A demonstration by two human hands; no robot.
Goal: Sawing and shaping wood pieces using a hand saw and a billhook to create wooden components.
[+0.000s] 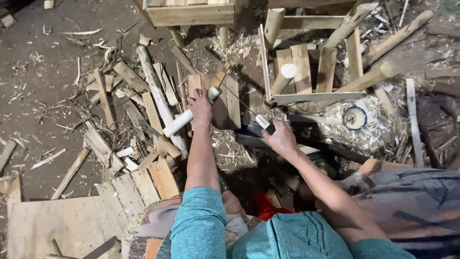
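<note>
Head view, looking down over a dirt floor (pixel 43 96) littered with wood offcuts and shavings.

Landmark: the short peeled white stick (pixel 189 116), which lay slanted across the scrap pile in front of the person.

Left hand (pixel 200 106): fingers were clenched around the peeled white stick near its upper end, pressing it down against a flat board (pixel 229 103) just behind it. The stick's lower end stuck out to the left of the hand, over a long pale pole (pixel 155 93) that ran diagonally beneath.

Right hand (pixel 280 139): to the right of the stick and a little nearer the person, fingers were grasped around the handle (pixel 264 123) of a tool, white with a dark band. A thin blade or wire seemed to run from the handle up toward the stick; too fine to tell which.

Surroundings, relative to the stick:
- Left and below: a heap of flat wood slats (pixel 153 180) and a plywood sheet (pixel 62 220).
- Right and above: a rough frame of boards and round posts (pixel 306 72), on pale shavings.
- Farther right: a small round blue-rimmed object (pixel 355 118), kind unclear.
- Straight above: a wooden crate on legs (pixel 190 13).

Both forearms were bare; teal sleeves showed at the upper arms.
</note>
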